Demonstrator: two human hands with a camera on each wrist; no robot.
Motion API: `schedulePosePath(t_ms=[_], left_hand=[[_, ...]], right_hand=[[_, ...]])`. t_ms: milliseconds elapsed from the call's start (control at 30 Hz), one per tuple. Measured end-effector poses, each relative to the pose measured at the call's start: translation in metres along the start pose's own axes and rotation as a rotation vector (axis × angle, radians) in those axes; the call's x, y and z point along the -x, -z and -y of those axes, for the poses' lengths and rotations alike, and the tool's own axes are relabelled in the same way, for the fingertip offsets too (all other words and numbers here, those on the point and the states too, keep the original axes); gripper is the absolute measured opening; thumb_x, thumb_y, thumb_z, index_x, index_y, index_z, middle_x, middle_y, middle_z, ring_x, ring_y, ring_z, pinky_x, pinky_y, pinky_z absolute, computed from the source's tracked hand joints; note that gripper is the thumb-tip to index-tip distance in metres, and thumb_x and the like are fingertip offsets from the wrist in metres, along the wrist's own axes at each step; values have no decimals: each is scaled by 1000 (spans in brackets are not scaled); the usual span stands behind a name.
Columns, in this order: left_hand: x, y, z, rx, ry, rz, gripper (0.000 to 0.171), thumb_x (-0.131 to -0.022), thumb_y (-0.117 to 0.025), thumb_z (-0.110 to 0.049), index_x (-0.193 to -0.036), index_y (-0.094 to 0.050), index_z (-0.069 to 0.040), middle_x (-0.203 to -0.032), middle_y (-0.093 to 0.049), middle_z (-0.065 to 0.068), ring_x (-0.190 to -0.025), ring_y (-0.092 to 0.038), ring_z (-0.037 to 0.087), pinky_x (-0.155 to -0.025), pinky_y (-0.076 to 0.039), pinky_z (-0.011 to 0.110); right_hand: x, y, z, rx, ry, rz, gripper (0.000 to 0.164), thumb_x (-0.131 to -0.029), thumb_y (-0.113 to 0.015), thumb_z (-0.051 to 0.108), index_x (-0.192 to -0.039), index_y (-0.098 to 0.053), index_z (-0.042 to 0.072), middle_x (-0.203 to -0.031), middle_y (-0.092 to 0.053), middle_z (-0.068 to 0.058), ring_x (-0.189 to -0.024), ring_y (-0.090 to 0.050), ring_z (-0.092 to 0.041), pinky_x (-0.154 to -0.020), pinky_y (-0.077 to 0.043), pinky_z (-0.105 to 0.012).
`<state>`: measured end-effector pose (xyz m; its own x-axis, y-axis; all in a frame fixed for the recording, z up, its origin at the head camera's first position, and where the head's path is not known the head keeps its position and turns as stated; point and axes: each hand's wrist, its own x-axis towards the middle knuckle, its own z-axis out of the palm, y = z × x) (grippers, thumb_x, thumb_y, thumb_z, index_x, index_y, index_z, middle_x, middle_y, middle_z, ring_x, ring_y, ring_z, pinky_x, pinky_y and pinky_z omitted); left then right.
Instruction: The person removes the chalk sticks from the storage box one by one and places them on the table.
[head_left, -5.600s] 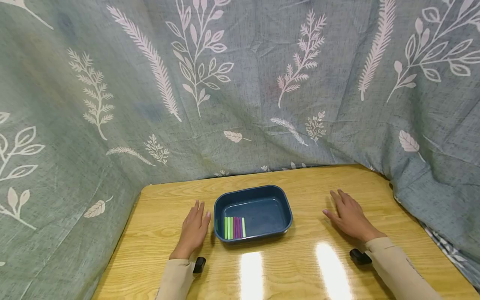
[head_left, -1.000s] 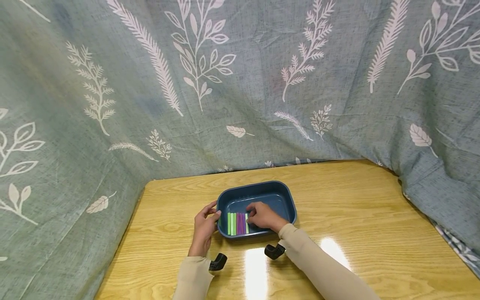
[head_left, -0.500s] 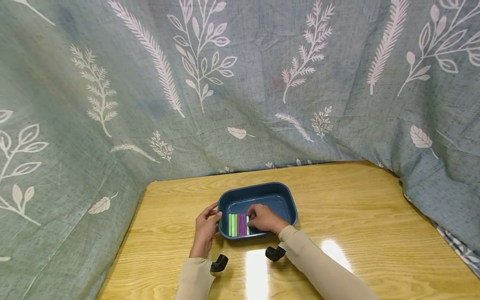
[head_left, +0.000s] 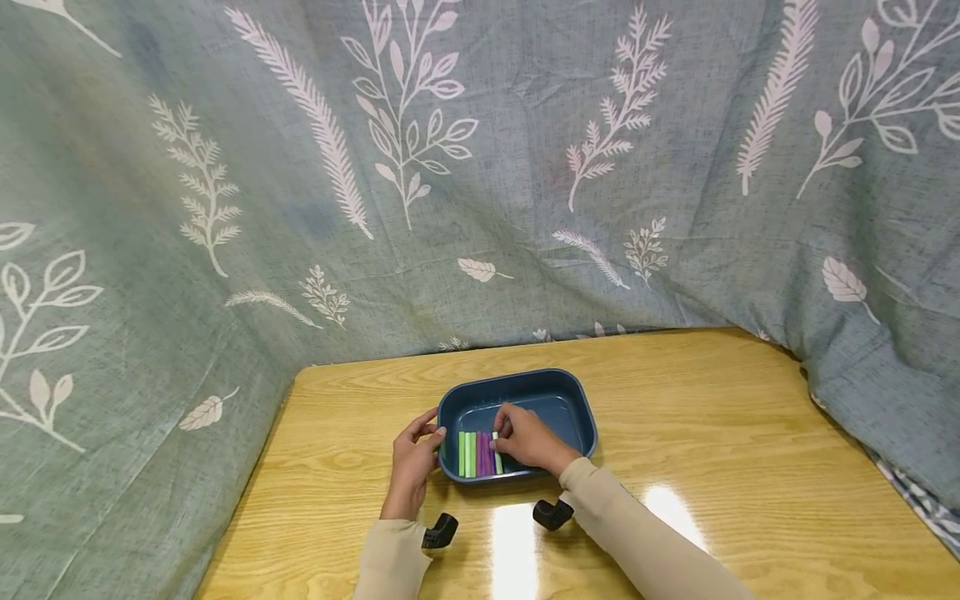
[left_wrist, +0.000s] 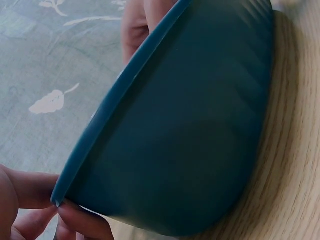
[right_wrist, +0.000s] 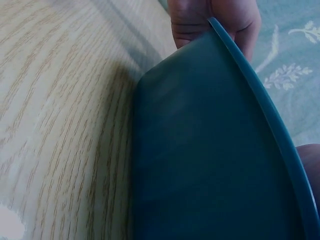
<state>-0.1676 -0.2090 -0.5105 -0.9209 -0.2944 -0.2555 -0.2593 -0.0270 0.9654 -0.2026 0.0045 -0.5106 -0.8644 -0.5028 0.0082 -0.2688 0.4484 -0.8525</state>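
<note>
1. Sticks (head_left: 479, 454), green & purple, lie side by side in L part of blue tub (head_left: 558, 412), long axes near-to-far from person's side.
2. Tub's on desk (head_left: 697, 408), long axis L–R, R end slightly farther off.
3. R hand (head_left: 528, 437) pinches pale green stick (head_left: 499, 467) at row's R end, far tip angled a bit L.
4. L hand (head_left: 412, 458): clamped on tub's L end.
5. Only head view shows sticks; L wrist view adds tub's outer wall, w/ fingers (left_wrist: 85, 222) at rim.
</note>
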Motion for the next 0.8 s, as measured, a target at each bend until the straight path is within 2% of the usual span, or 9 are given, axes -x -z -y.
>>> schedulePosePath(t_ms=[200, 433, 667, 800], left_hand=[[1, 1, -1, 1, -6, -8, 42, -104, -63, -1, -146, -59, 1, -114, -53, 12, -78, -59, 16, -59, -55, 24], [1, 0, 1, -1, -7, -21, 41, -103, -64, 1, -144, -62, 2, -111, -52, 12, -77, -60, 16, -59, -55, 25], [2, 0, -2, -20, -2, -11, 42, -103, -65, 0, -145, -61, 2, -111, -54, 11, -75, -60, 16, -58, -53, 25], [2, 0, -3, -18, 3, 1, 42, -103, -65, 0, -145, -61, 2, -108, -56, 10, -74, -59, 15, -57, -52, 24]], right_hand=[[0, 0, 2, -3, 10, -15, 20, -93, -77, -2, -98, -58, 4, -89, -71, -7, -82, -67, -18, -73, -53, -37], [1, 0, -2, -21, -13, -76, 17, -94, -75, -2, -99, -60, 6, -91, -70, -7, -81, -66, -18, -74, -54, -37], [5, 3, -4, -177, -17, -130, 12, -97, -70, -5, -102, -61, 0, -91, -68, -11, -72, -66, -18, -60, -57, -33], [6, 5, -4, -247, -20, -206, 12, -96, -70, -7, -104, -63, -1, -91, -69, -12, -72, -67, -19, -59, -59, -33]])
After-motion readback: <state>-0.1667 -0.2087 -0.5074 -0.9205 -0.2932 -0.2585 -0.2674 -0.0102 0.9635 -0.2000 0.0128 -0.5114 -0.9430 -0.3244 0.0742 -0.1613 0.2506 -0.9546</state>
